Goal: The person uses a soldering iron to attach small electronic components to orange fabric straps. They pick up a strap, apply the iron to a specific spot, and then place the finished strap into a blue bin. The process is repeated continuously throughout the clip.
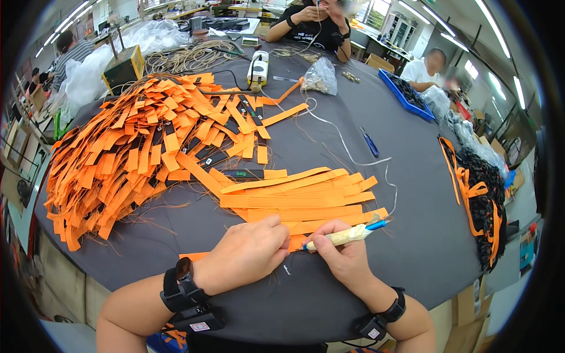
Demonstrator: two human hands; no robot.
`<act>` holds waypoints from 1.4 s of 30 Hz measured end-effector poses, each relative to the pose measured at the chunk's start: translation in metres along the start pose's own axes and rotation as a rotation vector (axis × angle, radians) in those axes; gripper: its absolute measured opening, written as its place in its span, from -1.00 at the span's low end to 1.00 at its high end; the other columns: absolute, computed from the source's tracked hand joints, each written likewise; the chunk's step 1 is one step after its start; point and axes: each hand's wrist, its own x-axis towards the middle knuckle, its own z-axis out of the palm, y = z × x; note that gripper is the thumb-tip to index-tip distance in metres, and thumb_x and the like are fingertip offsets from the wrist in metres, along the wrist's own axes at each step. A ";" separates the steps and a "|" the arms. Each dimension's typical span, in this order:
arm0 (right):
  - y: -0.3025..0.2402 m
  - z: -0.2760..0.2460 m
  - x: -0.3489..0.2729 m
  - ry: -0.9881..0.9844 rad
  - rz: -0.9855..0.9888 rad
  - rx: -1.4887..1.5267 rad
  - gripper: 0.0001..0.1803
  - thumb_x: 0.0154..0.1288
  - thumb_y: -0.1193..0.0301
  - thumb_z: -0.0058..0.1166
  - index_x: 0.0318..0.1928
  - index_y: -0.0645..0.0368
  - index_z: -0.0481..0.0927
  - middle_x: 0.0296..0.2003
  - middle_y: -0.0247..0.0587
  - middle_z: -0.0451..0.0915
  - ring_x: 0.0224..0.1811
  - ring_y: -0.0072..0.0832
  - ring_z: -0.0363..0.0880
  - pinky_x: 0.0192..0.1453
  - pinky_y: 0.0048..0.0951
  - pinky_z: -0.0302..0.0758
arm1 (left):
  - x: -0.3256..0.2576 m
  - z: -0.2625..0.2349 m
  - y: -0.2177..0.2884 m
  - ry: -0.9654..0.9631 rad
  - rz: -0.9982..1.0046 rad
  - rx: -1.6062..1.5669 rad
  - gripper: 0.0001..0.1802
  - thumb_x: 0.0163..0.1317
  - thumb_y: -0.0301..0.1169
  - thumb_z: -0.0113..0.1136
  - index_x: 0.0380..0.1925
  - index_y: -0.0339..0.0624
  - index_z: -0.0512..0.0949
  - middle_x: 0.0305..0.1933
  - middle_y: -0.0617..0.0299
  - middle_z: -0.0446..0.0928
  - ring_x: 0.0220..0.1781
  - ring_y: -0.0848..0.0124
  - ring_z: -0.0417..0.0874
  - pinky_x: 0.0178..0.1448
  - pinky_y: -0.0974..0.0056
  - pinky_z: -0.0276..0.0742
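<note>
My right hand (348, 262) grips a pen-like tool (347, 235) wrapped in cream tape, with blue showing at both ends. Its tip points left and touches or nearly touches an orange webbing strap (298, 242) at the table's near side. Curled fingers of my left hand (244, 253) press on that strap; its other end (193, 256) sticks out left of the hand. Just beyond both hands lies a loose stack of orange straps (294, 201). A white scrap (287, 269) rests between my wrists.
A big heap of orange straps with black sections (135, 153) fills the left. Farther back are a white-yellow device (258, 69), a plastic bag (319, 76), a blue-handled tool (369, 144) and a blue tray (406, 94). A black-and-orange bundle (479, 200) hangs over the right edge. Other people sit beyond.
</note>
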 end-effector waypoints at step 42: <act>0.001 -0.007 0.004 0.077 0.071 0.220 -0.80 0.49 0.35 0.06 -0.17 0.27 0.51 -0.31 -0.23 0.62 -0.25 -0.58 0.61 -0.09 -0.50 0.57 | 0.008 -0.035 -0.003 0.507 0.023 0.230 -0.74 0.08 -0.49 0.36 -0.21 -0.26 0.55 -0.15 0.10 0.55 -0.05 0.12 0.58 0.04 0.12 0.49</act>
